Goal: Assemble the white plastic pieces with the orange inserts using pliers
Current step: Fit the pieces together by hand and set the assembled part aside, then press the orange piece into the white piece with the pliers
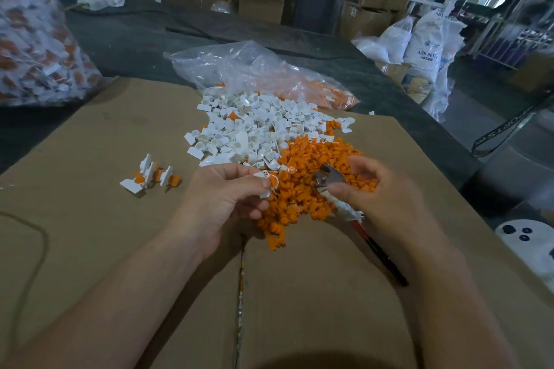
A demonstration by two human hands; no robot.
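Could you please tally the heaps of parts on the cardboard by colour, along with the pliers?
White heap: 1
Orange heap: 1
Small cluster of joined white-and-orange pieces: 1
Pliers: 1
Total: 4

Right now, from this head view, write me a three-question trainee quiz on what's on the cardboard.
1. True or false: the pliers are in the left hand.
2. Which heap lies nearer the person: A) white pieces or B) orange inserts?
3. Fill in: the small group of finished assemblies sits to the ____ of the left hand.

Key:
1. False; the right hand holds them, while the left hand pinches a white piece with an orange insert.
2. B.
3. Left, apart from both heaps on the cardboard.
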